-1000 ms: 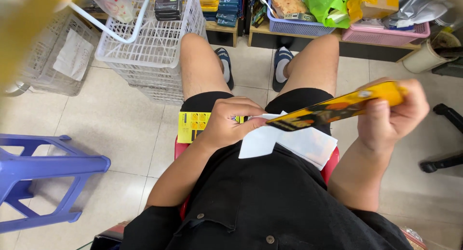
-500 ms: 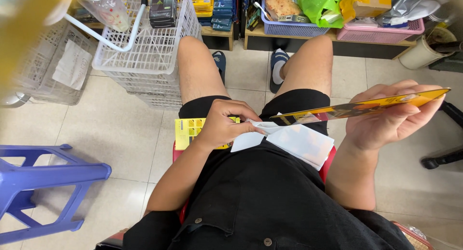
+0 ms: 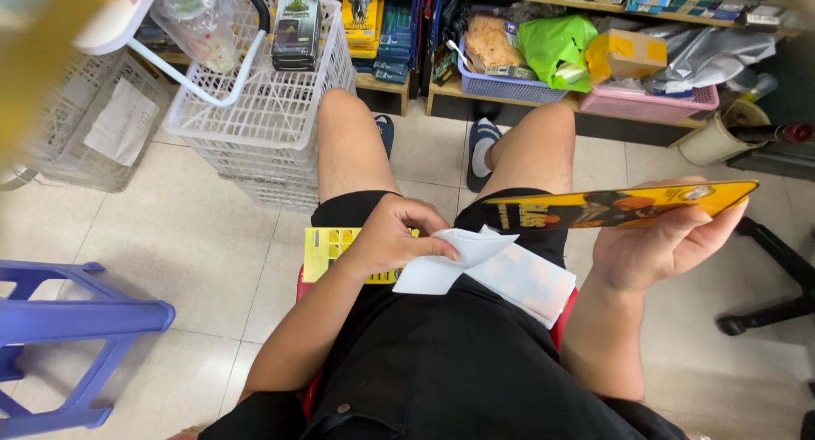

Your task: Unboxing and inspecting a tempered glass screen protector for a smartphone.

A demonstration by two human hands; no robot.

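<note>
I sit on a red stool (image 3: 564, 314) with my legs out in front. My left hand (image 3: 392, 236) rests on my lap and pinches a white paper sheet (image 3: 463, 255) that lies over a yellow card (image 3: 327, 252). A second white sheet (image 3: 526, 277) lies beside it on my lap. My right hand (image 3: 662, 241) holds a long flat yellow package (image 3: 620, 206) nearly edge-on, level, out to the right above my right thigh.
A stack of white plastic baskets (image 3: 272, 117) holding small boxes stands ahead on the left. Low shelves with a purple basket (image 3: 505, 88), a green bag (image 3: 552, 45) and a pink tray (image 3: 649, 105) line the far side. A blue plastic stool (image 3: 64, 321) stands at the left. A chair base (image 3: 768, 308) is at the right.
My right hand swung the yellow package out to the right and turned it flatter, nearly edge-on. My left hand stayed on the lap, still pinching the white sheet.
</note>
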